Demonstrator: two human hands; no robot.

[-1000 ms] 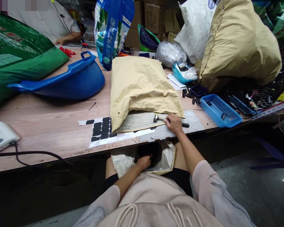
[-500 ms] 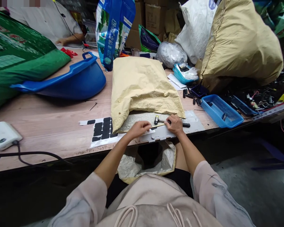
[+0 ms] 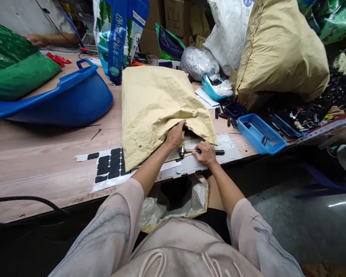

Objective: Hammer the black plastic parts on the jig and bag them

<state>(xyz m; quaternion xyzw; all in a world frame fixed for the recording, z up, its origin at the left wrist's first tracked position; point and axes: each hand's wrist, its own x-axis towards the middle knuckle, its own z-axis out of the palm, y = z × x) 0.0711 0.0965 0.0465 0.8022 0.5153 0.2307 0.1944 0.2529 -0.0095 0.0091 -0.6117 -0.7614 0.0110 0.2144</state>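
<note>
A tan paper sack [image 3: 155,104] lies flat on the wooden table [image 3: 46,154], its open mouth toward me. My left hand [image 3: 175,134] grips the sack's front edge and lifts it, fingers tucked under the flap. My right hand [image 3: 204,153] is closed around the handle of a small hammer [image 3: 190,151], whose metal head rests on the grey sheet [image 3: 202,161] by the sack's mouth. A white sheet of black adhesive pads [image 3: 109,168] lies left of the sack. An open plastic bag [image 3: 175,198] sits on my lap below the table edge.
A blue plastic basin [image 3: 60,100] and a green bag [image 3: 14,69] lie at the left. A blue tray [image 3: 261,132] sits right of the hammer, with black parts beyond it. Large sacks [image 3: 279,50] pile up at the back right. Another person's arm [image 3: 46,38] rests at the far left.
My left hand rose from the bag on my lap to the table, then forward to take hold of the sack's front edge. My right hand stayed on the hammer. The view shifted left.
</note>
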